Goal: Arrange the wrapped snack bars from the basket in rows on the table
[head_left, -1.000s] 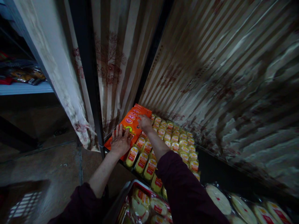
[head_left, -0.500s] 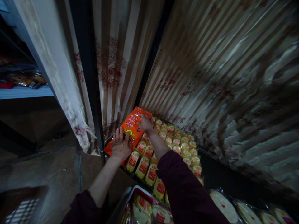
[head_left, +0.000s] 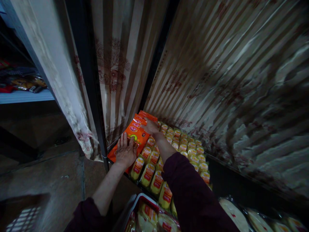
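Orange packets (head_left: 137,128) with pink oval labels lie overlapped in a row at the shelf's left corner. My left hand (head_left: 126,154) rests flat on the near end of the row, fingers spread. At the far end, my right hand (head_left: 151,126) reaches over the packets from the right, its fingers extended and touching them; the fingertips are slightly blurred. Several rows of yellow wrapped cakes (head_left: 147,175) with red-and-orange labels stand close beside the packets. My right forearm hides part of these rows.
Below the shelf edge is a white-rimmed tray (head_left: 142,195) of wrapped food. Round pale wrapped items (head_left: 234,211) lie at lower right. A dark upright post (head_left: 93,83) stands left of the packets. A striped curtain (head_left: 205,80) hangs behind. Another shelf (head_left: 26,96) holds packaged goods.
My right hand has shifted very slightly, and the far orange packets now lie a little apart from those in front. My left hand stays in nearly the same place.
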{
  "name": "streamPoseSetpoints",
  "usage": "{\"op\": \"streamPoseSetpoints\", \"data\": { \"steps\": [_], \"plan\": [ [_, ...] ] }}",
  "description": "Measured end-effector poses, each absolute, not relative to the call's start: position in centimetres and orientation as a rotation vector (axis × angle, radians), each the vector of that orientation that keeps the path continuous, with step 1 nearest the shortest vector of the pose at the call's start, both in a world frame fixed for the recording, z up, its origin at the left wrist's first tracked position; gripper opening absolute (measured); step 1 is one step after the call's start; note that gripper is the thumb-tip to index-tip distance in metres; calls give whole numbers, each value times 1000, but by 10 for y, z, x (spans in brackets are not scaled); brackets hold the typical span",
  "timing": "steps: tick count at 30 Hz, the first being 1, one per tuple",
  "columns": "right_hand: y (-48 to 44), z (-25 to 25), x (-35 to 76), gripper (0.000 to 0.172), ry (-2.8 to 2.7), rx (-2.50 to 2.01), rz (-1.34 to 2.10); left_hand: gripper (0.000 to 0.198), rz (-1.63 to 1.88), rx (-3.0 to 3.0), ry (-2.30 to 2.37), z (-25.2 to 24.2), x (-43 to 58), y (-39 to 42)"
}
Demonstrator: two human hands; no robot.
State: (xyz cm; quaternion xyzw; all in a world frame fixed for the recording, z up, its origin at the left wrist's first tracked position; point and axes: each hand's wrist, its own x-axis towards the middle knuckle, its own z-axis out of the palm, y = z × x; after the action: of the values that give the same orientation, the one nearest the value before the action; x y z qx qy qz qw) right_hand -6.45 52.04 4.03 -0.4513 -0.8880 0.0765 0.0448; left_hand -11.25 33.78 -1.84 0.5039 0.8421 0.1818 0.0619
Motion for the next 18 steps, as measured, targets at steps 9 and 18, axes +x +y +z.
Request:
{"op": "streamPoseSetpoints", "data": {
  "steps": [9, 18],
  "plan": [
    [468, 44, -53, 53, -2792, -1233, 12, 54, 551, 1518, 2549, -16, -111, 337],
    [425, 47, -51, 34, -3009, -1017, 208, 58, 538, 1568, 2491, -16, -117, 335]
  ]
}}
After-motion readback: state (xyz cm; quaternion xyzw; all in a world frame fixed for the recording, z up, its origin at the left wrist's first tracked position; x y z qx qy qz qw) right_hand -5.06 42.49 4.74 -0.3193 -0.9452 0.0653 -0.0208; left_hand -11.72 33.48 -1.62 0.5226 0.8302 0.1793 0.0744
